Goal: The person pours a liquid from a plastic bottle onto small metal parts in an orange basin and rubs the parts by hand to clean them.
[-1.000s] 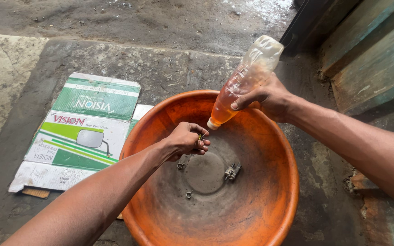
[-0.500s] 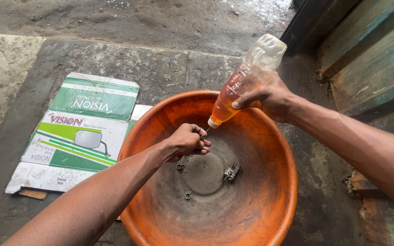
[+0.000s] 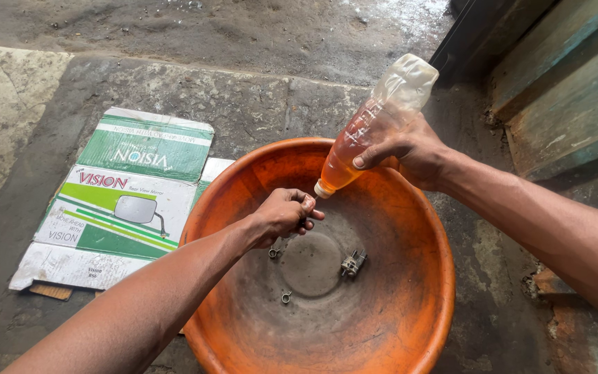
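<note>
My right hand (image 3: 410,149) gripped the tilted bottle (image 3: 372,128), nozzle just above my left hand (image 3: 282,213), whose fingers (image 3: 306,204) closed on a small part over the orange basin (image 3: 417,208).

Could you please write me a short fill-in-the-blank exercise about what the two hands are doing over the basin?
1. The right hand tilts a plastic bottle of ____ liquid, spout down.
2. The left hand is closed just below the spout, over an ____ basin.
3. A flattened ____ box lies on the ground beside the basin.

Missing words: orange; orange; cardboard
</note>
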